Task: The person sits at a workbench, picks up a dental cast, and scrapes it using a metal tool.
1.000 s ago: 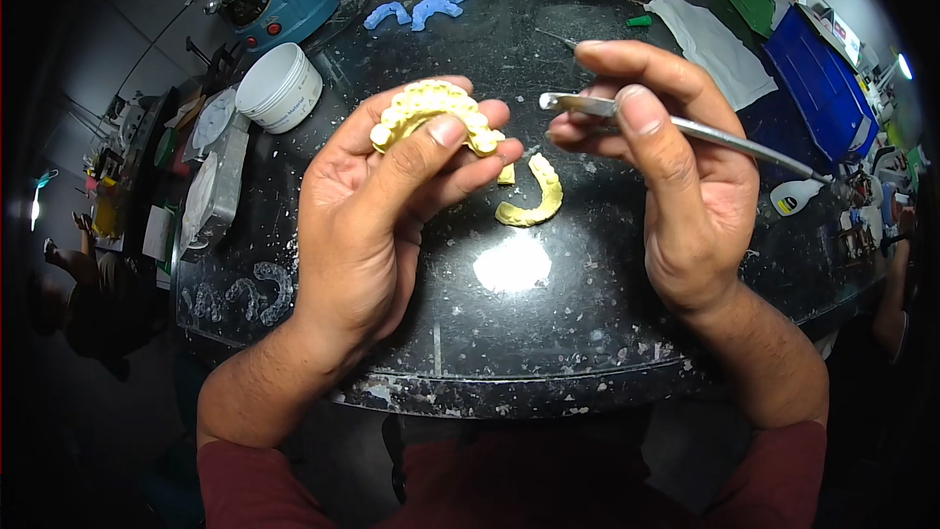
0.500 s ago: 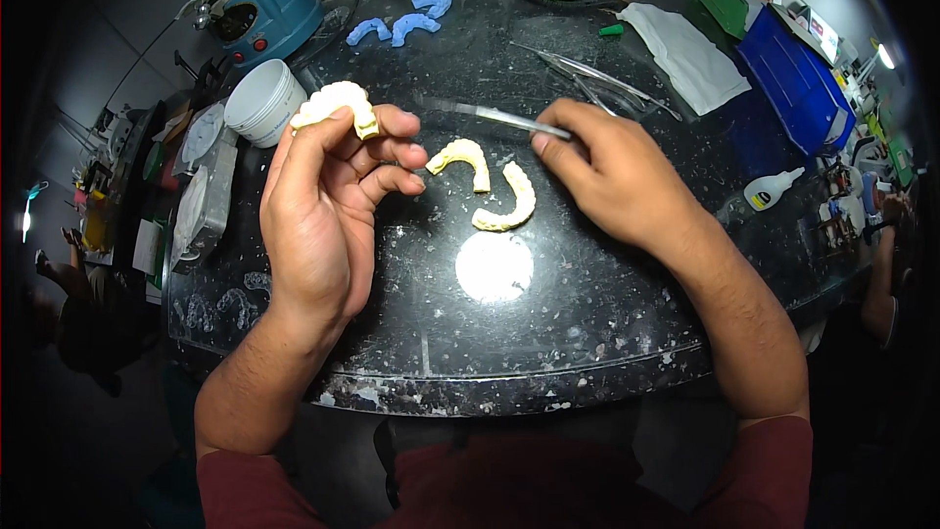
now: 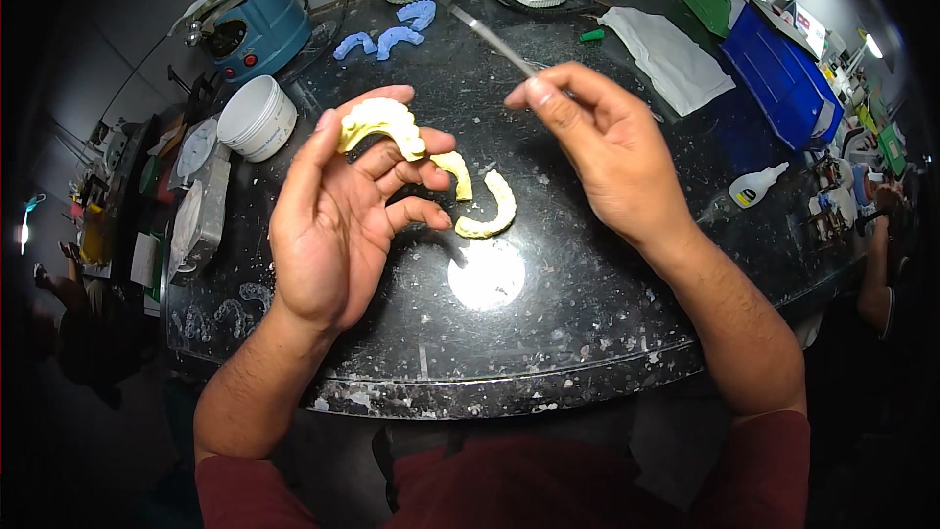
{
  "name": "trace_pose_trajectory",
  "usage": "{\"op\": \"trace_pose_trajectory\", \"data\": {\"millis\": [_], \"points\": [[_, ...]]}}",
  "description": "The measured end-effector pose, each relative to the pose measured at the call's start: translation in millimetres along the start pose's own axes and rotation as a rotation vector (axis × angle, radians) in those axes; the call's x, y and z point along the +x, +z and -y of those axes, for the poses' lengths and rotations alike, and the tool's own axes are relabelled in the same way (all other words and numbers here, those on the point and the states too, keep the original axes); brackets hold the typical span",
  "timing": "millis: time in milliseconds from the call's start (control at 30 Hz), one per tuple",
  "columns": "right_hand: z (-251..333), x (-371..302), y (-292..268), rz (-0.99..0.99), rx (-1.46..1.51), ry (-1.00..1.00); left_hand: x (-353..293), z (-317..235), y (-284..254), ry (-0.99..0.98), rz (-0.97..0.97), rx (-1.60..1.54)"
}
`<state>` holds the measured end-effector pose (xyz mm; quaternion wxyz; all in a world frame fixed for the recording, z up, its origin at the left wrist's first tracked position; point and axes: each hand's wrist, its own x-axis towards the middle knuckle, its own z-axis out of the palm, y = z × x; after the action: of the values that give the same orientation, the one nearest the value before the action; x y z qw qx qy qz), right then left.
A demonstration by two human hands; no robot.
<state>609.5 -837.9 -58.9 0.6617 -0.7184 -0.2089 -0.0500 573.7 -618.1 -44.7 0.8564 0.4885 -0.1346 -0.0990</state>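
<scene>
My left hand (image 3: 328, 220) holds a pale yellow dental cast (image 3: 384, 118) by its edge, raised above the black table with its arch curving upward. My right hand (image 3: 612, 152) grips a slim metal hand tool (image 3: 497, 42) between thumb and fingers. The tool points up and to the left, its far end blurred, apart from the cast. Two more yellow arch-shaped casts lie on the table between my hands: one (image 3: 456, 176) is partly covered by my left fingertips, the other (image 3: 505, 204) sits fully in sight.
Several blue arch pieces (image 3: 399, 39) lie at the back, near a white tub (image 3: 257, 118) and a blue machine (image 3: 257, 34). Clear arch-shaped trays (image 3: 232, 316) are at the left. A white cloth (image 3: 666, 59), a blue bin (image 3: 783, 78) and a small bottle (image 3: 756, 186) stand to the right.
My left hand has shifted right with its cast, now overlapping one cast on the table. The tool in my right hand has swung from nearly level to steeply upward.
</scene>
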Motion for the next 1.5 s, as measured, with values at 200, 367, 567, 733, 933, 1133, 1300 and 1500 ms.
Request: {"op": "trace_pose_trajectory", "data": {"millis": [200, 367, 567, 733, 933, 1133, 1300, 1500], "points": [[15.1, -5.1, 2.4, -0.102, 0.288, -0.101, 0.3, 3.9, 9.6, 0.012, 0.077, -0.004], [7.0, -5.2, 3.9, -0.1, 0.107, -0.21, -1.8, 6.0, 2.0, 0.051, 0.124, 0.055], [9.5, -7.5, 5.0, -0.085, 0.372, -0.285, -1.8, 8.4, -0.5, 0.078, 0.162, 0.05], [15.3, -10.7, 6.8, -0.01, 0.238, -0.343, -1.7, 6.3, 3.2, 0.073, 0.175, 0.031], [20.0, -13.9, 12.4, 0.004, 0.193, -0.38, -3.0, 0.8, 9.3, -0.004, 0.114, -0.062], [17.1, -15.8, 11.2, -0.022, 0.166, -0.392, -1.5, 1.5, 5.4, -0.076, 0.17, -0.193], [21.6, -17.3, 8.7, -0.003, 0.077, -0.386, -2.2, 0.9, 4.1, -0.079, 0.198, -0.203], [21.2, -17.3, 7.5, 0.039, 0.017, -0.428, -2.2, 3.5, -0.8, -0.122, 0.24, -0.209]]}}
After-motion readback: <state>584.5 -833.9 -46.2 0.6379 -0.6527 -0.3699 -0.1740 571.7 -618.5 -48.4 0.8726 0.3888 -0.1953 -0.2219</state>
